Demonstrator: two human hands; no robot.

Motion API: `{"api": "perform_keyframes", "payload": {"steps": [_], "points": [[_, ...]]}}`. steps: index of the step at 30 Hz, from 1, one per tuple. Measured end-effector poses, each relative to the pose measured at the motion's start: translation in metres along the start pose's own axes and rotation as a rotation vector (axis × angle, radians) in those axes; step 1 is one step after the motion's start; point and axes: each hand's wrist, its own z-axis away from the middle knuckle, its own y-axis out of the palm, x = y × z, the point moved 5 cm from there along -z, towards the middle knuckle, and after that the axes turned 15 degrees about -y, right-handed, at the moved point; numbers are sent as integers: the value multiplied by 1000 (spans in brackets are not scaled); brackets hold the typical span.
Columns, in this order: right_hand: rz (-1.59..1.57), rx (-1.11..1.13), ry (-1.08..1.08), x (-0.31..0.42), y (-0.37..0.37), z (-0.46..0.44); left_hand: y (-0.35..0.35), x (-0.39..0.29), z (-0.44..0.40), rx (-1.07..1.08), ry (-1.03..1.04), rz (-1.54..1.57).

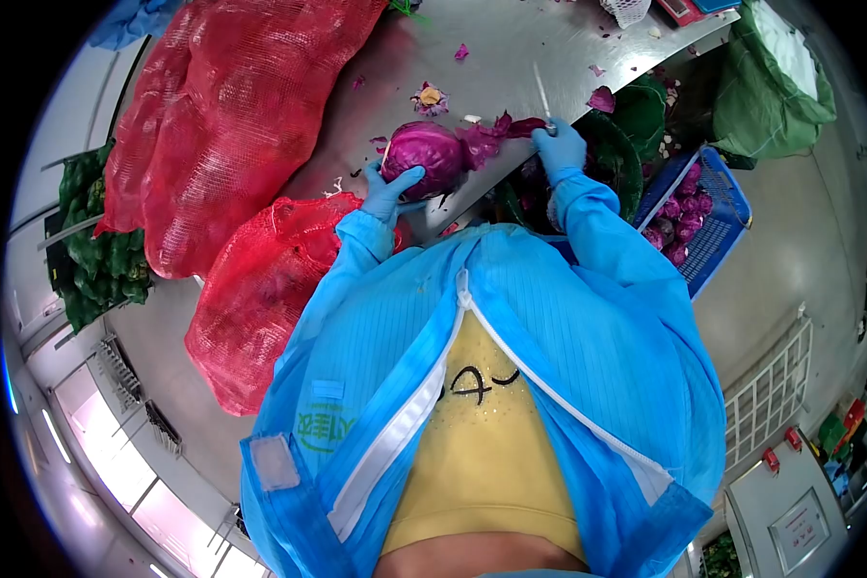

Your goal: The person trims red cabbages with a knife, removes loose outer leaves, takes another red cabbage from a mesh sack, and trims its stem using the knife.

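A red cabbage [424, 157] rests on the metal table near its front edge. My left hand [391, 193], in a blue glove, grips the cabbage from its left side, the thumb and fingers against it. My right hand [560, 151], also gloved, is closed around a knife [541, 90] whose thin blade points up and away from me. A loose purple leaf [485, 143] stretches from the cabbage toward my right hand; whether the fingers also pinch its end I cannot make out. A cut stem piece [430, 98] lies behind the cabbage.
Large red mesh sacks [231, 116] fill the table's left side, and a smaller red mesh sack [255, 299] hangs at its edge. To the right are a blue crate [722, 223] of purple cabbages, a dark green bin [636, 116] and a green sack [766, 96]. Leaf scraps dot the metal table [501, 48].
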Motion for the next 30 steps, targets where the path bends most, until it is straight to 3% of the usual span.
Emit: {"api": "perform_keyframes", "payload": {"steps": [4,5,8,10,11,12,13,15,16,17,19,20,22,23,24,25,27,30], "points": [[9,32,109,-36,-39,10,-2,4,2,125,-32,136],[94,28,80,-64,-38,8,0,3,3,156,-12,140],[331,-143,-64,-42,-59,26,2,4,4,139,65,190],[110,-343,-341,-23,-57,30,2,7,-2,162,119,168],[-170,-325,-302,-19,-42,29,1,9,-6,179,165,146],[-348,-202,-43,16,-37,36,0,11,-15,197,199,132],[-550,-52,48,20,-14,37,5,8,-16,209,203,127],[-657,175,-74,43,24,34,17,1,-11,255,256,90],[-754,276,14,64,28,39,17,-1,-12,271,238,58],[-830,249,-156,59,50,35,15,-4,-13,275,245,59],[-810,617,186,63,60,39,13,-6,-9,299,216,-23],[-812,629,177,60,66,40,6,-4,-5,225,192,-89],[-809,455,-212,68,70,39,3,-5,14,238,99,20],[-817,463,-210,68,75,44,6,-3,22,264,-4,123],[-657,423,-383,79,68,49,7,1,24,68,-74,143],[-491,384,-553,97,56,55,8,5,19,59,-78,152],[-390,381,-555,111,54,70,-1,20,2,-32,-100,377],[-341,272,-363,97,58,69,-8,24,0,105,-149,403]]}}
